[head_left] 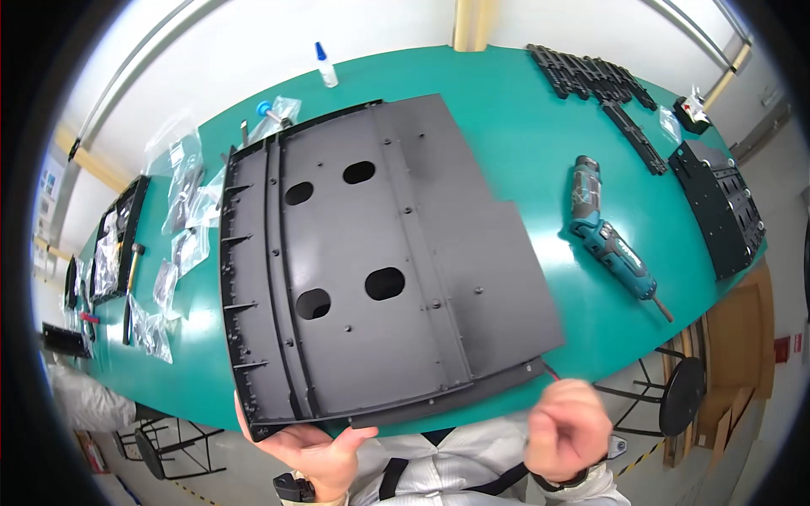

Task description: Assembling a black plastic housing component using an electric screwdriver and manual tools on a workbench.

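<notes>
Green bench (506, 126) bore the grey panel (371, 261) my left hand (316, 451) gripped by its near edge (electric screwdriver (609, 236) lay untouched, so fastening seemed not yet begun), my right hand (567, 430) clenched, seemingly pinching a thin red wire (550, 371).

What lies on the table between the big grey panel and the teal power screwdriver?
Nothing: in the head view, only bare green table separates the grey panel from the power screwdriver.

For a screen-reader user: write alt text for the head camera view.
A large dark grey plastic panel with four oval holes lies on a green table; the left hand grips its near edge while the right hand is a blurred fist beside its near right corner. A blue power screwdriver lies to the right, bagged small parts to the left.
</notes>
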A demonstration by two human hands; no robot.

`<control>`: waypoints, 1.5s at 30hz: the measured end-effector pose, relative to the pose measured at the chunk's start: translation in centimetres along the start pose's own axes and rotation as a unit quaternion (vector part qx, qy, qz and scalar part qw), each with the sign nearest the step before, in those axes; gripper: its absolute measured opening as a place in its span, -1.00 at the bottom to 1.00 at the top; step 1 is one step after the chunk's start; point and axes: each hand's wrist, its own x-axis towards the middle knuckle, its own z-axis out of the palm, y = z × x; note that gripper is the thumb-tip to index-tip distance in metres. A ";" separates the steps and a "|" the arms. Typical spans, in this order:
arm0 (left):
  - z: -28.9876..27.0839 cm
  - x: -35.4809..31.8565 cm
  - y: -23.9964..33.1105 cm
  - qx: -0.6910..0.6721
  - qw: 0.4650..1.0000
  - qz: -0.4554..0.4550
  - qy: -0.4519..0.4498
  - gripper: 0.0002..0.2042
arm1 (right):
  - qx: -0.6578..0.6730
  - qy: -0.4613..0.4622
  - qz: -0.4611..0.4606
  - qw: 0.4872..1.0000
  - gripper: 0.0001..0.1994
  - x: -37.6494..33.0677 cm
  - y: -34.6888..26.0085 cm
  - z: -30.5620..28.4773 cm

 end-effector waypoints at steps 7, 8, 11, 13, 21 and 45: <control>0.4 0.3 0.3 0.000 1.000 0.025 0.001 0.34 | 0.195 -0.054 0.386 0.900 -0.85 2.4 -2.0 1.6; 0.5 0.5 0.3 -0.001 1.000 0.027 0.001 0.33 | 0.217 -0.065 0.409 0.884 -0.81 2.5 -1.9 1.8; 0.7 0.5 0.0 -0.010 0.999 0.040 -0.004 0.31 | 0.280 -0.029 0.450 0.848 -0.78 3.7 -2.4 2.3; 0.7 0.5 0.1 -0.017 1.000 0.025 -0.001 0.29 | 0.323 -0.017 0.481 0.815 -0.77 4.2 -2.8 2.5; 1.1 0.9 1.0 -0.021 1.000 0.022 -0.006 0.20 | 0.372 0.004 0.493 0.787 -0.72 2.8 -2.3 3.1; 1.8 1.1 2.6 -0.035 0.999 0.013 -0.019 0.23 | 0.402 -0.032 0.505 0.763 -0.67 2.9 -2.1 2.8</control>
